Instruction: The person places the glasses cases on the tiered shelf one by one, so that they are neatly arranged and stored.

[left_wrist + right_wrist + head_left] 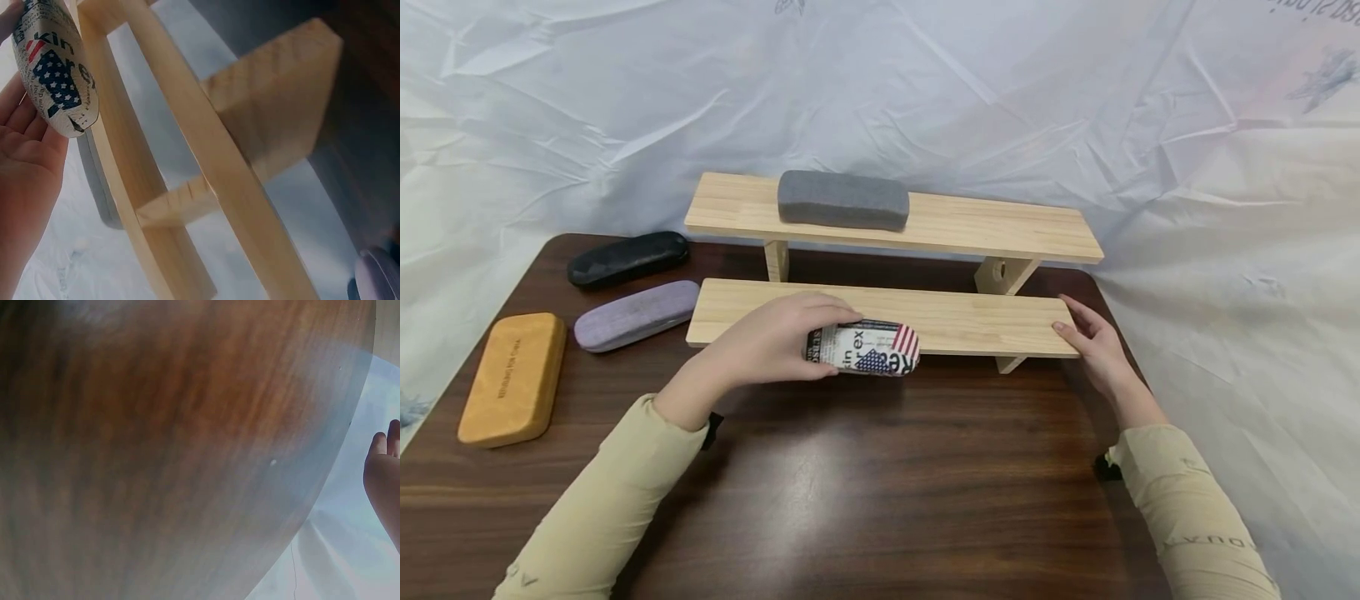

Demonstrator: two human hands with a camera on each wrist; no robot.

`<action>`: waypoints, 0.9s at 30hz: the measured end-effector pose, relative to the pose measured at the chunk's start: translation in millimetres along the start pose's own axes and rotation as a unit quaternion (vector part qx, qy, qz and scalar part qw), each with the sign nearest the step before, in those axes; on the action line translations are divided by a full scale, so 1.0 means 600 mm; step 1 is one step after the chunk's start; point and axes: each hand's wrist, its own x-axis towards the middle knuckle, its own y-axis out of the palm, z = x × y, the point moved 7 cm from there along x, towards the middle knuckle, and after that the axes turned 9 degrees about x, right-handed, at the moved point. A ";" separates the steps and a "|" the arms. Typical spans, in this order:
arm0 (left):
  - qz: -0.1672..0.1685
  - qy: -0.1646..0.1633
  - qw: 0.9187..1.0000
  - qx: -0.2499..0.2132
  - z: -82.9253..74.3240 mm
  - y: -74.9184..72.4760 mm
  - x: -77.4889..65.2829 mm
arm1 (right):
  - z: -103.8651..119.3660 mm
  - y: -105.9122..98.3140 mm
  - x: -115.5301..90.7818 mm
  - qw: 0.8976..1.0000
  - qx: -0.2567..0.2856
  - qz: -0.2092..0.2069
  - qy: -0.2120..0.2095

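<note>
My left hand (782,337) holds a glasses case (880,348) with a newsprint and flag pattern, thumb on the near side and fingers over the far side. In the head view the case overlaps the front edge of the lower shelf; in the left wrist view it appears raised beside the boards. At the right end of the two-tier wooden shelf (985,321), my right hand (1099,346) grips the lower board, its thumb on top. A grey glasses case (842,200) lies on the upper board. Only part of the right hand (384,472) shows in the right wrist view.
Left of the shelf, a black glasses case (627,259), a purple glasses case (637,317) and an orange-yellow case (514,379) lie on the dark wooden table (865,483). Behind the table hangs white sheeting (880,92).
</note>
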 end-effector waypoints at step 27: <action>0.045 0.062 0.996 0.041 -0.042 -0.047 0.230 | -0.006 -0.005 -0.001 1.000 -0.007 -0.006 -0.009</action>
